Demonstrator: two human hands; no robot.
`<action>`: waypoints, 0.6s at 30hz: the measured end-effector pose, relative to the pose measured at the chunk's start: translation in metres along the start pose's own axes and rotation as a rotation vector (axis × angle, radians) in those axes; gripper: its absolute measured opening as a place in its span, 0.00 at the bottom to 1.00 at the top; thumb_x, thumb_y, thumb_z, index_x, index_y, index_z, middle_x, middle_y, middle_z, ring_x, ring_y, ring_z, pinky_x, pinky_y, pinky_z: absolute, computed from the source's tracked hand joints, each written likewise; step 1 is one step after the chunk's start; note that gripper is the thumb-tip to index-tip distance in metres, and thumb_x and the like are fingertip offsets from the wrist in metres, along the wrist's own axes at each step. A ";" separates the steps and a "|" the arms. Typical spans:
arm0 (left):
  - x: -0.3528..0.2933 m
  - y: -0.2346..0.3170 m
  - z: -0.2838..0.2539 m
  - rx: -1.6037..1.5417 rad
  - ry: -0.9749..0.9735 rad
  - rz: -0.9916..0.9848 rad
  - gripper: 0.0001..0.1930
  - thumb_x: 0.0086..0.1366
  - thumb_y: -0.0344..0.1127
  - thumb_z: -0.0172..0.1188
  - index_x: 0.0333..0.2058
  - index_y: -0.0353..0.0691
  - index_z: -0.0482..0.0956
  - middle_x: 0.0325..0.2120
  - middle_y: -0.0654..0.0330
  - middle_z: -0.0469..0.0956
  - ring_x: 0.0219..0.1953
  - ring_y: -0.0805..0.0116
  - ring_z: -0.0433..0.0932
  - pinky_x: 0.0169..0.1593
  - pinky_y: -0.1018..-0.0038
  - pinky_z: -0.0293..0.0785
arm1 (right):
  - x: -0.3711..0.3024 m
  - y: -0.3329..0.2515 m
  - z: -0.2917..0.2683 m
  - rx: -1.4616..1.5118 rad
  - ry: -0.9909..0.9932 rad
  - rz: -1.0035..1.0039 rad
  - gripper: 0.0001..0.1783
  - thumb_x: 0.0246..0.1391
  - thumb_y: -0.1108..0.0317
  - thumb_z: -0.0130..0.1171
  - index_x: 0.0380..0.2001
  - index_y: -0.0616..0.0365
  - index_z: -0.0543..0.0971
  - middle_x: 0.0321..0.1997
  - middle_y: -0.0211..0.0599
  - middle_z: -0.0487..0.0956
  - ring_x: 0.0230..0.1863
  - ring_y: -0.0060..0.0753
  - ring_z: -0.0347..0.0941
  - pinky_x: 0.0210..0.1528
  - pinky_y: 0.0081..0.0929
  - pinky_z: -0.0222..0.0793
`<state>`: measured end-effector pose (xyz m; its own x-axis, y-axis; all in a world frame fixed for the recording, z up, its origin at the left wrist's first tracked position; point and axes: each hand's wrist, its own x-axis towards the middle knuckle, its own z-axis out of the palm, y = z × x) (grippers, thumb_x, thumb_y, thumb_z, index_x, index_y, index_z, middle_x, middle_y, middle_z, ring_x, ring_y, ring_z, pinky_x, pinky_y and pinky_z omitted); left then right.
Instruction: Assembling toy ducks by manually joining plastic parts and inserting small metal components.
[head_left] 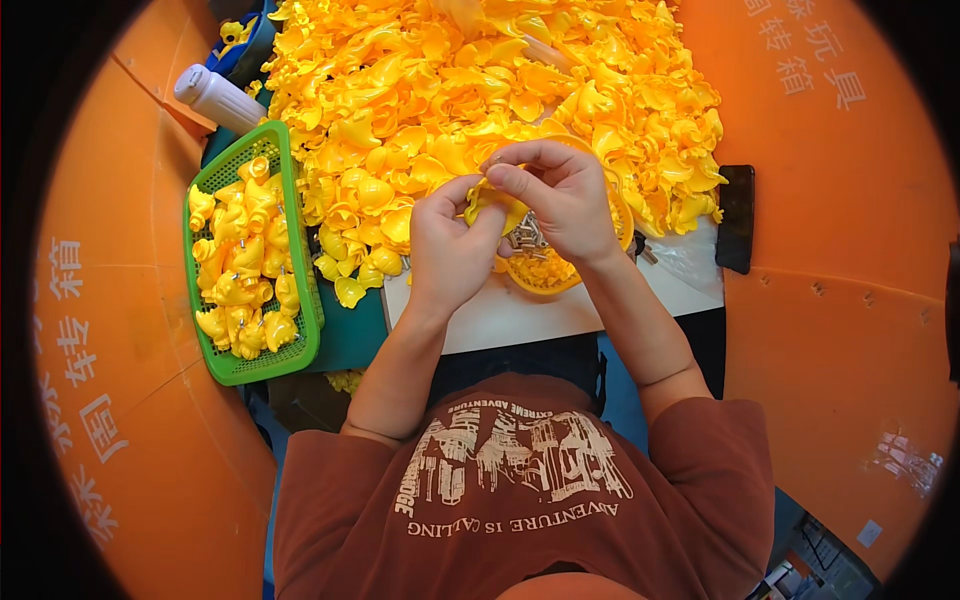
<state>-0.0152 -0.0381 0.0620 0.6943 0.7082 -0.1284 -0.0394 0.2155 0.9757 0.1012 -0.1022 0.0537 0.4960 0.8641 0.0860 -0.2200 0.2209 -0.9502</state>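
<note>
My left hand (pixel 452 245) is closed around a curved yellow plastic shell (pixel 510 211), above the near edge of the large pile. Thumb and forefinger of my right hand (pixel 565 203) pinch together at the shell's upper edge. What lies between those fingertips is too small to make out. Just below the hands stands a round yellow bowl (pixel 548 290), partly covered by my right hand. Small silvery cylindrical parts (pixel 527 233) and tiny yellow pieces (pixel 541 268) lie in it.
Loose yellow shells (pixel 400 90) heap over the far table. At left, a green basket (pixel 308 330) holds several closed yellow figures (pixel 243 270); a pale bottle (pixel 218 98) lies behind it. A black phone (pixel 736 218) rests at right, beside clear plastic (pixel 690 262). Orange walls (pixel 840 200) flank both sides.
</note>
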 end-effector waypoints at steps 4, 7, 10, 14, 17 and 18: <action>-0.001 -0.010 -0.001 -0.020 -0.044 -0.075 0.08 0.58 0.26 0.54 0.36 0.29 0.74 0.22 0.60 0.77 0.16 0.78 0.74 0.17 0.84 0.68 | 0.005 0.009 -0.006 -0.087 -0.007 0.100 0.07 0.49 0.75 0.59 0.33 0.66 0.76 0.32 0.35 0.77 0.33 0.22 0.73 0.39 0.18 0.69; -0.001 -0.028 -0.017 -0.220 -0.129 -0.227 0.09 0.59 0.28 0.54 0.39 0.33 0.72 0.24 0.57 0.78 0.16 0.76 0.74 0.15 0.84 0.65 | 0.008 0.025 -0.008 0.037 -0.136 0.248 0.10 0.51 0.71 0.58 0.36 0.65 0.75 0.31 0.31 0.76 0.35 0.17 0.71 0.39 0.16 0.67; -0.002 -0.033 -0.030 -0.316 -0.084 -0.262 0.10 0.60 0.27 0.53 0.41 0.34 0.70 0.26 0.57 0.78 0.18 0.76 0.75 0.16 0.83 0.66 | 0.012 0.017 -0.027 -0.205 0.153 -0.075 0.08 0.49 0.71 0.60 0.34 0.62 0.77 0.33 0.31 0.77 0.34 0.24 0.72 0.38 0.21 0.67; 0.001 -0.034 -0.037 -0.338 0.022 -0.227 0.12 0.60 0.24 0.51 0.43 0.34 0.68 0.31 0.54 0.77 0.23 0.72 0.76 0.23 0.79 0.73 | 0.005 -0.003 -0.078 -1.397 0.210 -0.291 0.06 0.41 0.70 0.63 0.28 0.55 0.80 0.39 0.35 0.75 0.41 0.39 0.69 0.42 0.31 0.64; 0.000 -0.037 -0.033 -0.360 -0.011 -0.224 0.12 0.60 0.24 0.51 0.44 0.33 0.67 0.32 0.53 0.77 0.24 0.71 0.76 0.24 0.78 0.73 | 0.004 0.010 -0.070 -1.730 0.130 -0.193 0.06 0.39 0.68 0.62 0.25 0.53 0.81 0.45 0.36 0.73 0.49 0.44 0.63 0.46 0.37 0.60; -0.001 -0.038 -0.029 -0.347 -0.029 -0.212 0.12 0.60 0.24 0.51 0.44 0.33 0.67 0.32 0.54 0.77 0.24 0.72 0.76 0.24 0.78 0.73 | 0.004 0.015 -0.068 -1.853 0.117 -0.235 0.07 0.38 0.67 0.62 0.25 0.53 0.81 0.48 0.35 0.71 0.53 0.44 0.60 0.48 0.38 0.58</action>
<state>-0.0356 -0.0273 0.0196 0.7331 0.6051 -0.3104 -0.1299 0.5727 0.8094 0.1570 -0.1268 0.0192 0.4420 0.8439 0.3040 0.8868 -0.4621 -0.0067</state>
